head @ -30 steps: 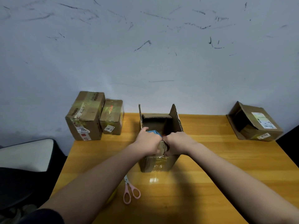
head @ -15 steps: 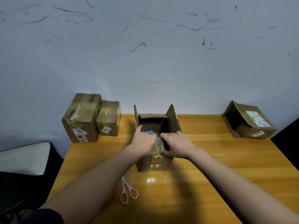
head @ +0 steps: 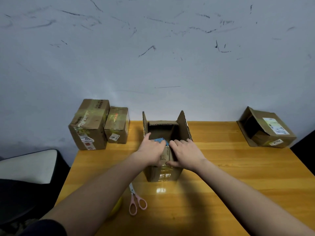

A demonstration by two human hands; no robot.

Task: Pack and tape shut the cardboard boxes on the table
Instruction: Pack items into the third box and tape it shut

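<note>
**Near flap going down on the centre box**

Both hands are on the open box (head: pixel 162 173) at the middle of the desk (head: pixel 238 176). The left hand (head: pixel 151 153) lies over the box's near left edge, fingers bent down over a blue item (head: pixel 160 140) inside; it presses rather than clutches, and whether it grasps anything cannot be told. The right hand (head: pixel 185 154) lies flat-fingered on the near flap (head: pixel 166 155), thumb hooked under its front edge, pushing it inward.

To do this well, the judgement is: get the blue item fully below the rim first, fold the near flap level, then bring the two tall side flaps (head: pixel 184 126) across so they meet with no gap before any tape goes on.

The box itself is worn brown cardboard, shiny old tape on its front face, side flaps upright, far flap low.

Two sealed boxes (head: pixel 92 124) stand side by side at the desk's far left corner; another box (head: pixel 267 129) lies tipped on its side at the far right, mouth open. Pink-handled scissors (head: pixel 137 200) lie near the front of the centre box, beside something yellow (head: pixel 117 206) half hidden by the left forearm.
</note>
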